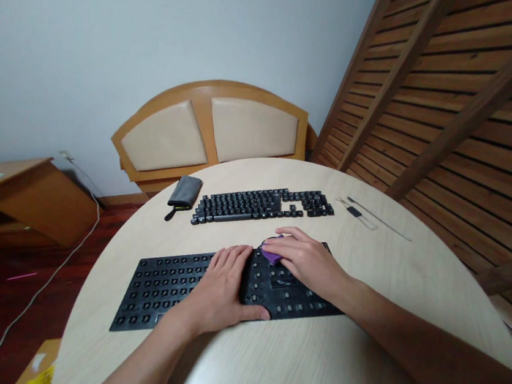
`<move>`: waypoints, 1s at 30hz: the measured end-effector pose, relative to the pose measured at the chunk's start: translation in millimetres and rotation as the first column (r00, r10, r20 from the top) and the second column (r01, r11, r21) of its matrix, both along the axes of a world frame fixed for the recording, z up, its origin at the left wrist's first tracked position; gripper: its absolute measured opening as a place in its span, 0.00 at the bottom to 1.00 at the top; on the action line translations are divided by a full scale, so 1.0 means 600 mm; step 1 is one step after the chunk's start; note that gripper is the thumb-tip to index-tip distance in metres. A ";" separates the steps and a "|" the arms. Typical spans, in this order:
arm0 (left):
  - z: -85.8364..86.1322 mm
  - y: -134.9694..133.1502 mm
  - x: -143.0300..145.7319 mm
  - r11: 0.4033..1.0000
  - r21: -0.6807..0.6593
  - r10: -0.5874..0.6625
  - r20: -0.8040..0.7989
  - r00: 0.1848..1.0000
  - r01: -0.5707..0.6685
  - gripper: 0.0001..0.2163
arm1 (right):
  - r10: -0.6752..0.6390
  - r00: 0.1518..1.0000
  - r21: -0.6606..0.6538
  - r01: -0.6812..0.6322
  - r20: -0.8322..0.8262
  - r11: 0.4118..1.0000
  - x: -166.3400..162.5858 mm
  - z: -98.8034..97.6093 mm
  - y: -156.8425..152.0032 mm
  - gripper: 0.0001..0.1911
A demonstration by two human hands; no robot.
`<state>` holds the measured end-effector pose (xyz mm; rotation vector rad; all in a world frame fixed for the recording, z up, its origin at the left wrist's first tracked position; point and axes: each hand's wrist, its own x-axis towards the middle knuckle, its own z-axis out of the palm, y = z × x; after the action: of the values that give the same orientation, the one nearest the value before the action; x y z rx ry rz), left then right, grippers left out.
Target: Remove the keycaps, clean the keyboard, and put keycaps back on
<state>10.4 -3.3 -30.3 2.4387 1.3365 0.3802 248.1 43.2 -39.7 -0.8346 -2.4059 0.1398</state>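
A black keyboard base (156, 289) with its keycaps removed lies on the round wooden table (275, 362) in front of me. My left hand (223, 285) rests flat on the middle of the base, fingers together and stretched out. My right hand (303, 260) is closed round a small purple tool (271, 254) and presses it onto the base's right part. The removed black keycaps (260, 205) sit in ordered rows further back on the table.
A grey pouch (184, 193) lies at the back left of the table. A small black-tipped tool (355, 211) and a thin metal rod (379, 220) lie at the right. A wooden chair (209, 129) stands behind the table. A slatted wooden frame (447, 84) leans at the right.
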 end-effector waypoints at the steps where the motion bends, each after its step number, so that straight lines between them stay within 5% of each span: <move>1: 0.002 0.000 0.001 1.000 -0.008 0.001 -0.008 1.000 -0.001 0.51 | 0.001 0.999 -0.004 -0.001 0.035 1.000 -0.003 0.000 0.001 0.20; 14: 0.000 0.002 0.001 1.000 0.023 -0.015 -0.012 1.000 0.015 0.51 | 0.141 0.958 0.110 -0.173 0.250 0.979 -0.011 0.022 -0.025 0.06; 24: 0.001 0.003 -0.009 0.998 -0.061 -0.031 -0.131 0.991 0.023 0.58 | 0.301 0.918 0.146 -0.345 0.257 0.927 0.005 0.007 -0.064 0.08; 30: 0.003 0.002 -0.010 0.998 -0.058 -0.033 -0.100 0.994 0.028 0.57 | 0.394 0.880 0.090 -0.429 0.264 0.899 0.009 0.026 -0.083 0.07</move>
<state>4.5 -2.1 -28.7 2.4575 1.3297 0.2115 253.8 -6.6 -24.2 -0.2697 -2.7566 0.0254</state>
